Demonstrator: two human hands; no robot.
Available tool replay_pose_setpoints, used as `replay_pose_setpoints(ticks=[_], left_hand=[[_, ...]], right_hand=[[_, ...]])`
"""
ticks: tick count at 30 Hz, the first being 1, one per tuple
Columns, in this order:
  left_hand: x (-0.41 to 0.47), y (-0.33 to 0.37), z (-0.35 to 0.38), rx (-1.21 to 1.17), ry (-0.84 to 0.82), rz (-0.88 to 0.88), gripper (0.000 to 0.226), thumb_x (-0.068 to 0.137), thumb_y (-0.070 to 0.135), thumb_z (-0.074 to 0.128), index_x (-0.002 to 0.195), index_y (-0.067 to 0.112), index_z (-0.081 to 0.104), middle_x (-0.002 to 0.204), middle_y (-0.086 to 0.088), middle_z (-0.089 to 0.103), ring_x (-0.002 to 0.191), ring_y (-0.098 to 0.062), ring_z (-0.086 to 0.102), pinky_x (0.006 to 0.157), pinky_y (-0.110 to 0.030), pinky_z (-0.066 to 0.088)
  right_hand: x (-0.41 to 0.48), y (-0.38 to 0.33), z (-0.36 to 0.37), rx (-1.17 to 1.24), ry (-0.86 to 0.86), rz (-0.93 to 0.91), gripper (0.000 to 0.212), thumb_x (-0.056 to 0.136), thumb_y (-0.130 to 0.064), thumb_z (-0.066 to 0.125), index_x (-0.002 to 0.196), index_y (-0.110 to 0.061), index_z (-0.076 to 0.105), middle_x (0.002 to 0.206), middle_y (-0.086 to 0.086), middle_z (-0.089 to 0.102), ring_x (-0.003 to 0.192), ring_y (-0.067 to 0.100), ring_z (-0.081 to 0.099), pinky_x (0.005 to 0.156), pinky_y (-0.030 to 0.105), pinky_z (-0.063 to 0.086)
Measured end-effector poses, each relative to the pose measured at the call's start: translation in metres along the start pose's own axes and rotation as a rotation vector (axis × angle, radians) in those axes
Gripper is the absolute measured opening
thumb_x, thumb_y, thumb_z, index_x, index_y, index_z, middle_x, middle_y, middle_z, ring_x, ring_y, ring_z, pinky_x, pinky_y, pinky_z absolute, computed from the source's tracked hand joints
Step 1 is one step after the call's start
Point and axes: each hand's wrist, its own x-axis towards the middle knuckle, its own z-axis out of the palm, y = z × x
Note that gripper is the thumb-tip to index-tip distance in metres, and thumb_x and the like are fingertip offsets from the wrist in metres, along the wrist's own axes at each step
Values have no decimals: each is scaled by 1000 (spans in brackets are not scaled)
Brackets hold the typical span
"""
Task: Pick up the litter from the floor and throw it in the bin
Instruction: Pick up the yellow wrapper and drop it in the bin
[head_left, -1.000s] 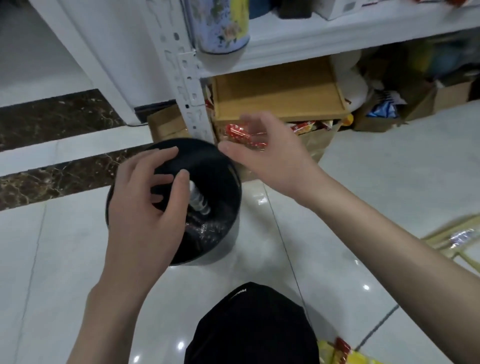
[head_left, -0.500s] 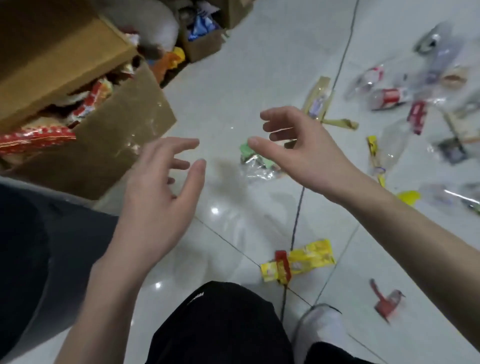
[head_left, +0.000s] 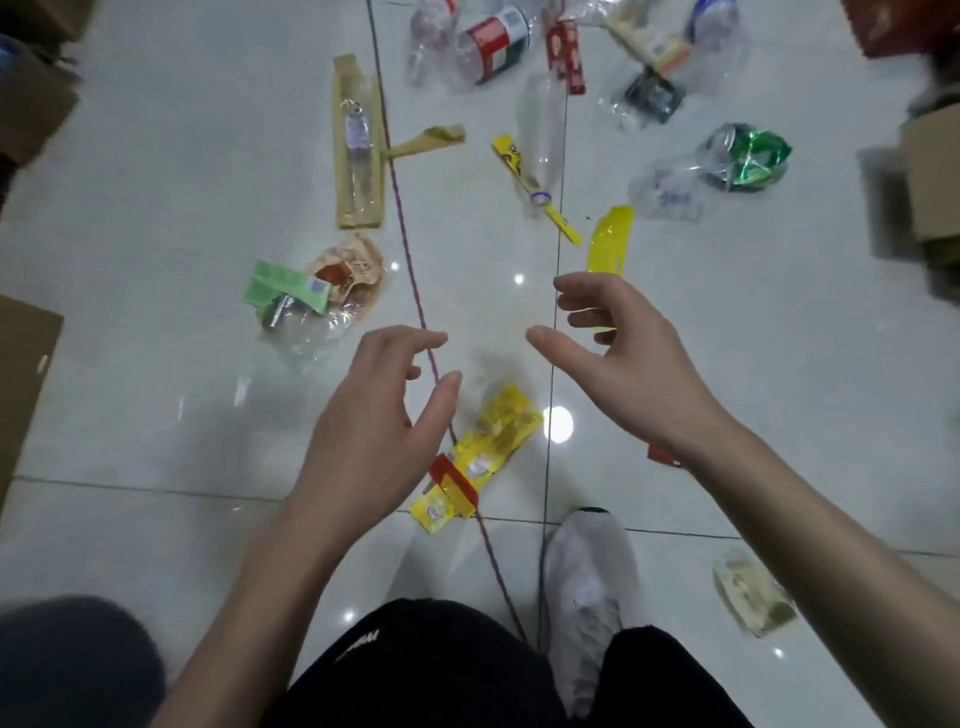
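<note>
Since half a second ago the view has swung from the cardboard box to the littered floor (head_left: 156, 171), and both hands have come over a yellow wrapper (head_left: 480, 457). It lies flat between them, long axis running from 7 to 1 o'clock, crinkled, with a red band near its lower end. Left hand (head_left: 374, 431) and right hand (head_left: 628, 364) hover with fingers spread and loosely curled, holding nothing.

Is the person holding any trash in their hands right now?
No, the left hand and right hand are both open and empty above the yellow wrapper.
</note>
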Motion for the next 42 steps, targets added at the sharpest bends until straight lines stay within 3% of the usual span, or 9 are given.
replay_pose_setpoints(ticks=[7, 11, 13, 17, 22, 31, 37, 42], left_hand=[[-4, -43, 52, 97, -23, -30, 31, 95, 33, 61, 126, 28, 58, 126, 11, 53, 99, -7, 62, 76, -33, 51], [-14, -72, 74, 175, -62, -97, 35, 94, 36, 61, 128, 27, 57, 128, 9, 53, 104, -11, 62, 80, -33, 49], [-20, -86, 84, 214, -86, -120, 39, 93, 38, 63, 129, 25, 56, 129, 6, 53, 108, -16, 62, 83, -38, 51], [-32, -111, 104, 261, -135, -163, 52, 89, 40, 67, 135, 19, 52, 132, -2, 52, 111, -24, 61, 86, -42, 52], [-43, -131, 119, 335, -173, -223, 65, 81, 44, 72, 137, 17, 51, 129, -7, 51, 113, -29, 56, 91, -41, 49], [-48, -139, 132, 411, -124, -181, 58, 76, 38, 80, 125, 12, 61, 124, -13, 51, 107, -32, 54, 85, -41, 47], [-49, -143, 134, 407, -103, -173, 52, 75, 39, 82, 119, 16, 64, 122, -11, 51, 105, -29, 54, 83, -39, 46], [-49, -143, 134, 357, -86, -185, 47, 75, 33, 83, 116, 19, 65, 119, -7, 54, 103, -28, 56, 81, -38, 45]], right_hand=[[-2, 70, 36, -21, -19, 94, 52, 88, -39, 76, 135, -25, 57, 127, -5, 61, 110, 8, 59, 84, 7, 40], [5, 102, 65, -80, -74, 117, 54, 88, -36, 77, 136, -22, 57, 127, -1, 60, 105, 9, 57, 77, 4, 37], [7, 117, 76, -119, -95, 110, 55, 87, -36, 77, 136, -20, 57, 128, 1, 59, 106, 9, 57, 79, 10, 40], [10, 143, 92, -199, -109, 115, 58, 87, -35, 77, 137, -15, 56, 128, 7, 58, 117, 20, 57, 100, 34, 46], [15, 165, 108, -291, -87, 139, 60, 83, -39, 76, 135, -13, 58, 125, 12, 60, 119, 29, 54, 102, 41, 45], [15, 167, 124, -407, -28, 111, 67, 80, -42, 80, 136, -14, 58, 129, 15, 50, 122, 36, 48, 104, 44, 41], [12, 168, 130, -462, 7, 92, 64, 77, -35, 81, 132, -13, 57, 127, 14, 49, 118, 35, 48, 98, 37, 36], [11, 165, 130, -396, 40, 96, 41, 83, -21, 69, 121, -14, 58, 120, 9, 57, 113, 32, 52, 94, 39, 38]])
